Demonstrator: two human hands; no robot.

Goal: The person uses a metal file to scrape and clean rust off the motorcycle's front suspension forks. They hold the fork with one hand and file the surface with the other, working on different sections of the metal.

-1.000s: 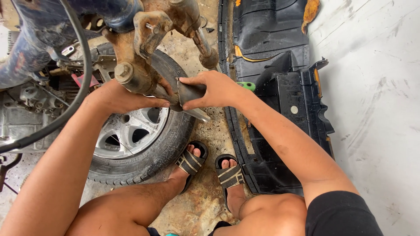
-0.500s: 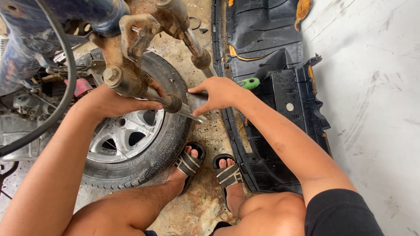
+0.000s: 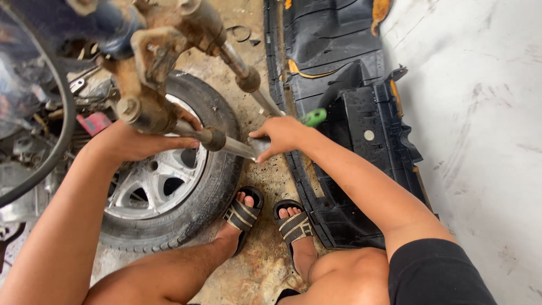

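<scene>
A rusty steering knuckle [image 3: 148,85] hangs from the car at upper left, with a metal shaft [image 3: 226,144] sticking out of it toward the right. My left hand [image 3: 132,142] grips the inner end of that shaft, just under the knuckle. My right hand [image 3: 279,135] is closed around the shaft's outer end. A second rusty rod with a ball joint [image 3: 243,73] runs diagonally above my hands.
A wheel with a silver alloy rim [image 3: 164,186] lies flat on the stained floor under my left arm. Black plastic underbody panels [image 3: 350,113] lie to the right, with a green tool handle [image 3: 313,117] on them. My sandalled feet [image 3: 271,217] rest between wheel and panels.
The shaft has slid farther out of the knuckle. My right hand has pulled away from my left along it, and more bare metal shows between them.
</scene>
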